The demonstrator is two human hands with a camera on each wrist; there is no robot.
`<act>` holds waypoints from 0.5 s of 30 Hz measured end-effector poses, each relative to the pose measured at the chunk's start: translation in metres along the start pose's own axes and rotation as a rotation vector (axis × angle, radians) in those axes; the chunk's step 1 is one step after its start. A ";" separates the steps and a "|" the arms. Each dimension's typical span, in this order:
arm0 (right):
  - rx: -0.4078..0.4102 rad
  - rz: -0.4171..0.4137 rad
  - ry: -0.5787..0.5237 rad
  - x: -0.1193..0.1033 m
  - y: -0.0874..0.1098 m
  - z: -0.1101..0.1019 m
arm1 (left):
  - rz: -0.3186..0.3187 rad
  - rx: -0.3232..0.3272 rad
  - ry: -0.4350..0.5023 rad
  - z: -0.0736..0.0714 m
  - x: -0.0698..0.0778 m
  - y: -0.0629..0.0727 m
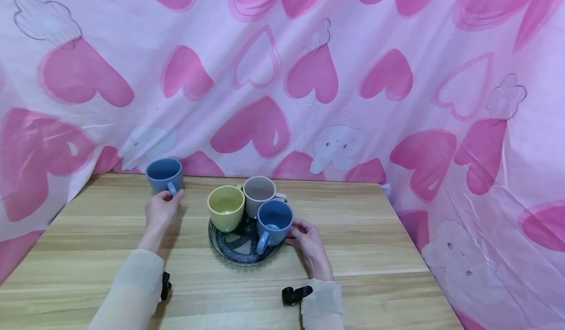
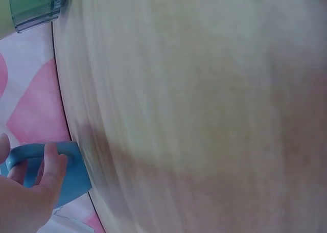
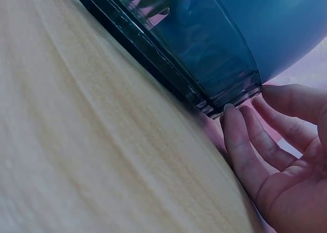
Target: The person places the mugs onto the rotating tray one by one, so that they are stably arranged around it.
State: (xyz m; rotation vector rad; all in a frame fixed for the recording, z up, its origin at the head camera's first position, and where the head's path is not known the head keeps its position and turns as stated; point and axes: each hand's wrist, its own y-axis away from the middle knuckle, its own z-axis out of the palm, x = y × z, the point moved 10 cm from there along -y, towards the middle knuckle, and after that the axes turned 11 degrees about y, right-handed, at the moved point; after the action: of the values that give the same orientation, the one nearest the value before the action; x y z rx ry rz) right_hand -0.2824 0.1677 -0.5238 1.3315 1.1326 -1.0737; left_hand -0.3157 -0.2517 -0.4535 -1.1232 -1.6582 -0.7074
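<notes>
At the back left of the table, my left hand grips a blue mug by its handle. In the left wrist view, fingers of that hand curl through the handle. My right hand is at the right edge of a round, dark see-through glass tray. The right wrist view shows thumb and fingertips pinching the tray's rim. On the tray stand a yellow-green mug, a greyish mug and a second blue mug, whose handle points toward me.
The wooden table runs back to a pink cloth with hearts, hanging behind it and along both sides. A black strap piece is on the right wrist, and another on the left.
</notes>
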 end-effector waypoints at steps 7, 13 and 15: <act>0.001 0.010 0.010 0.003 -0.001 0.000 | -0.021 0.014 -0.013 -0.004 -0.001 -0.001; -0.001 0.011 0.004 0.001 -0.001 -0.001 | -0.049 -0.004 0.019 -0.008 -0.006 0.002; -0.005 0.011 0.001 0.001 0.000 -0.002 | -0.042 0.001 0.012 -0.011 -0.005 0.002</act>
State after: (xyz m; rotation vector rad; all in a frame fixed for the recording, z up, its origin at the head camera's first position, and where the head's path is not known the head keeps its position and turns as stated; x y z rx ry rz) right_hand -0.2818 0.1694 -0.5250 1.3336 1.1267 -1.0615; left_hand -0.3093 -0.2623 -0.4545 -1.0839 -1.6767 -0.7381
